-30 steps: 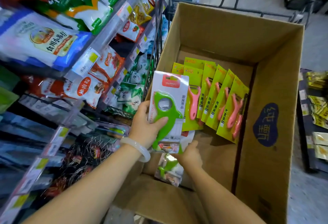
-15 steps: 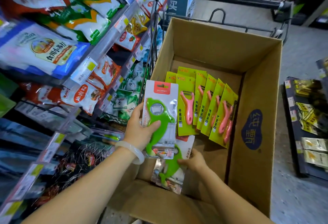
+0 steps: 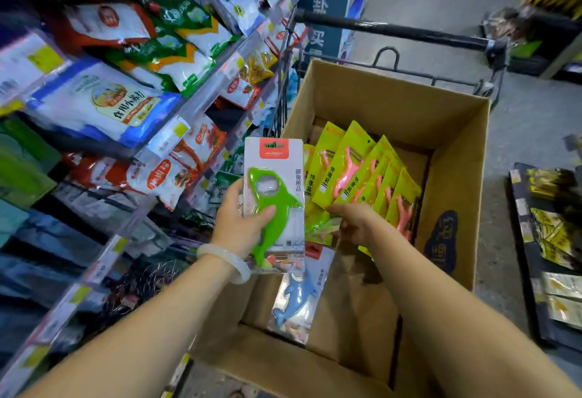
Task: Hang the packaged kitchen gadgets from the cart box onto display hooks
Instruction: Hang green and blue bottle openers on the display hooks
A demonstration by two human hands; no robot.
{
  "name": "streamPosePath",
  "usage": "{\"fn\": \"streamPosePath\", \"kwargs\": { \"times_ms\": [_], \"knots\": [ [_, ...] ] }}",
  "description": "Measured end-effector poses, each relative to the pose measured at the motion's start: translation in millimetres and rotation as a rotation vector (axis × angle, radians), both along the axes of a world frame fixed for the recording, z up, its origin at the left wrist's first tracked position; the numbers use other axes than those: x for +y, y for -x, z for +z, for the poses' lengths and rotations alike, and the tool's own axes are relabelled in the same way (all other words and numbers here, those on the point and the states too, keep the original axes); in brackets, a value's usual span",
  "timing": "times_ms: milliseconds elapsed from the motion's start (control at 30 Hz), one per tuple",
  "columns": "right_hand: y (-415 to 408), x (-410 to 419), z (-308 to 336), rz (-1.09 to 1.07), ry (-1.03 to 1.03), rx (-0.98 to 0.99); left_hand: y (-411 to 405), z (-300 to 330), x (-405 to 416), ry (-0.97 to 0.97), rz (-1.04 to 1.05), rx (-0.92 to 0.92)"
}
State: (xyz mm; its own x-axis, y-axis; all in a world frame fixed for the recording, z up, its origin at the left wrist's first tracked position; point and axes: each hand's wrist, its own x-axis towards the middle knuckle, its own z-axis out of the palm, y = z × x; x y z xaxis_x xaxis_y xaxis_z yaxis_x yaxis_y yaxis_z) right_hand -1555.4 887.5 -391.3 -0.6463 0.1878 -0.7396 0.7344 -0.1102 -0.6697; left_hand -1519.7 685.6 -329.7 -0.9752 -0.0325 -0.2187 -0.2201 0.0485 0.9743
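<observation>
Right hand (image 3: 354, 224) risen from box floor, fingers pinching yellow peeler pack (image 3: 346, 174), left hand (image 3: 241, 224) gripping green gadget card (image 3: 274, 202)

Centre frame: left hand (image 3: 241, 224) grips a green gadget pack (image 3: 274, 205), upright, over the cardboard box (image 3: 453, 158). Right hand (image 3: 354, 224) pinches another pack beside yellow-green peeler packs (image 3: 362, 171). Blue gadget pack (image 3: 296, 300) lies lower centre. Stocked shelves (image 3: 126, 108) fill the left.

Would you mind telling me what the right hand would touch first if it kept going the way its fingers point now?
Probably the green gadget pack held by the left hand. The right hand points leftward at its right edge. It seems to grip another pack already, and depth is unclear.
</observation>
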Motion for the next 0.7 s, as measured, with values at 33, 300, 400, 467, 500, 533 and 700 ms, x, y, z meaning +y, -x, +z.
{"fn": "streamPosePath", "kwargs": {
  "times_ms": [33,300,400,467,500,533,700],
  "knots": [
    [-3,0,-1,0.028,-0.011,-0.009,-1,1,-2,-0.003,0.009,0.000],
    [-30,18,11,0.210,-0.102,0.074,-12,13,-8,0.008,0.085,0.010],
    [-23,26,37,0.185,-0.073,0.236,-16,20,-11,0.012,0.116,0.028],
    [-17,25,58,0.192,-0.066,0.350,-19,27,-14,0.016,0.124,0.059],
    [-16,22,70,0.189,-0.053,0.403,-21,32,-15,0.011,0.133,0.074],
    [-14,18,81,0.186,-0.032,0.453,-23,38,-18,0.007,0.144,0.088],
    [-16,-19,132,0.270,0.108,0.621,-40,62,-42,-0.012,0.225,0.168]
  ]
}}
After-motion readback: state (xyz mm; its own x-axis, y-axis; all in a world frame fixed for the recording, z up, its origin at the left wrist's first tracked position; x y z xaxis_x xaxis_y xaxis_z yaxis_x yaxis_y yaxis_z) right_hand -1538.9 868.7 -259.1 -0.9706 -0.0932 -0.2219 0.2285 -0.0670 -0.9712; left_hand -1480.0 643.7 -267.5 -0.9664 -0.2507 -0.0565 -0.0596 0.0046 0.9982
